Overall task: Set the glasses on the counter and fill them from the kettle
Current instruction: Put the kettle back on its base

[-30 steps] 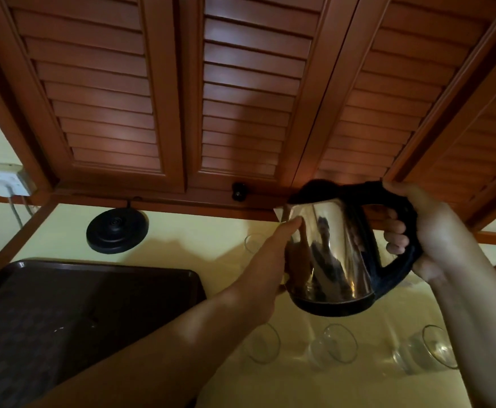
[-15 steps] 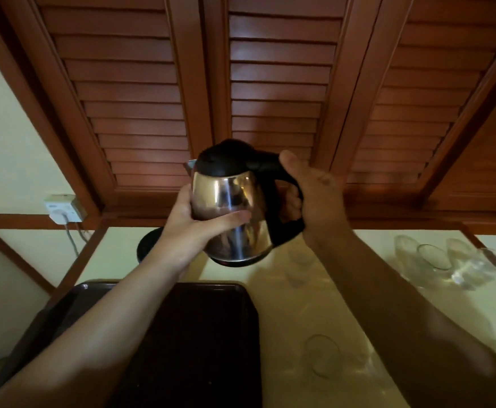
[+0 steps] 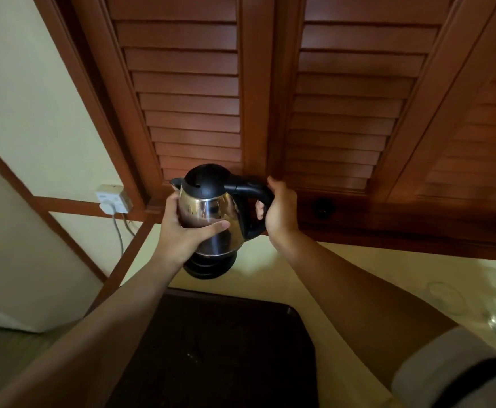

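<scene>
The steel kettle (image 3: 214, 213) with a black lid and handle stands upright on or just above its black base (image 3: 208, 267) at the back of the pale counter (image 3: 270, 278). My left hand (image 3: 184, 228) wraps round the steel body from the left. My right hand (image 3: 282, 213) grips the black handle from the right. Clear glasses (image 3: 450, 298) stand on the counter at the far right, partly cut off by the frame edge and dim; I cannot tell their fill.
A dark tray (image 3: 220, 348) lies on the counter in front of the kettle, between my forearms. Brown louvred cabinet doors (image 3: 193, 92) hang overhead. A white wall socket (image 3: 112, 198) with a cord is at the left, behind the kettle.
Both hands carried the kettle leftward from above the glasses and lowered it to its base at the back left. The view has swung left, so the glasses now sit at the right edge.
</scene>
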A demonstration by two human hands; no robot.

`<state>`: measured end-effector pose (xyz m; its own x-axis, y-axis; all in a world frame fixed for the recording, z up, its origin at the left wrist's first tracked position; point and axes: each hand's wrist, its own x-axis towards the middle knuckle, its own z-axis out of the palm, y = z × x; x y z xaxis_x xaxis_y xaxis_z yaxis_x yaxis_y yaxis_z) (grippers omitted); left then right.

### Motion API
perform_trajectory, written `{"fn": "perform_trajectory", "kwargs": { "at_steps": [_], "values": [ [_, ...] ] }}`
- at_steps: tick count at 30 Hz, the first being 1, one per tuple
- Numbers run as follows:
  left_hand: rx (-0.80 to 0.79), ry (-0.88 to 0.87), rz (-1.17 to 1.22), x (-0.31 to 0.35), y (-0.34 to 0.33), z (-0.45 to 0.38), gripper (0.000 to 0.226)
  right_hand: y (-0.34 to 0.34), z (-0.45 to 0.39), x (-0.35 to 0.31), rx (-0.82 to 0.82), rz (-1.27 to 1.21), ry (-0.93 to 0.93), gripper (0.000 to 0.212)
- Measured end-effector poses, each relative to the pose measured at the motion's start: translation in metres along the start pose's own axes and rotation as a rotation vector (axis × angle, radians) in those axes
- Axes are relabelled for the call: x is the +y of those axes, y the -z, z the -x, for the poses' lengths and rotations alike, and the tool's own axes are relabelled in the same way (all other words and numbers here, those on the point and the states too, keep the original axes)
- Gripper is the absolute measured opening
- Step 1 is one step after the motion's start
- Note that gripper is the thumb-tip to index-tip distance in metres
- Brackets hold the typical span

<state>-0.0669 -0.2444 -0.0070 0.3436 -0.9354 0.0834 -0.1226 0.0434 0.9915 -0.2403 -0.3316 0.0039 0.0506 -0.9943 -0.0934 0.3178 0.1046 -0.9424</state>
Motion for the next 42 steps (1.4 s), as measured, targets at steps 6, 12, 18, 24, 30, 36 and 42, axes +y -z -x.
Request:
{"fn": "perform_trajectory", "kwargs": {
  "at_steps": [6,12,18,24,30,36,42],
  "values": [
    [0.032,0.027,0.010,-0.033,0.009,-0.011,0.102,-0.008,-0.016,0.030,-0.013,0.028,0.020,0.049],
    [0.038,0.008,0.009,-0.049,0.008,-0.013,0.101,-0.010,-0.020,0.045,0.007,0.002,-0.025,0.037],
    [0.060,-0.057,0.028,-0.060,0.014,-0.005,0.096,-0.013,-0.012,0.047,-0.078,0.043,0.004,0.037],
    [0.003,-0.118,-0.016,-0.064,0.014,-0.001,0.101,-0.006,-0.017,0.057,0.027,0.047,-0.066,0.029],
    [0.012,-0.114,-0.030,-0.069,0.020,-0.002,0.099,-0.015,-0.010,0.052,0.024,0.015,-0.106,0.024],
    [-0.001,-0.145,-0.091,-0.071,0.010,0.003,0.109,0.002,-0.012,0.056,0.033,0.053,-0.098,0.025],
    [-0.021,-0.138,-0.079,-0.070,0.020,-0.005,0.096,-0.014,-0.003,0.047,-0.010,0.066,-0.111,0.022]
  ]
}}
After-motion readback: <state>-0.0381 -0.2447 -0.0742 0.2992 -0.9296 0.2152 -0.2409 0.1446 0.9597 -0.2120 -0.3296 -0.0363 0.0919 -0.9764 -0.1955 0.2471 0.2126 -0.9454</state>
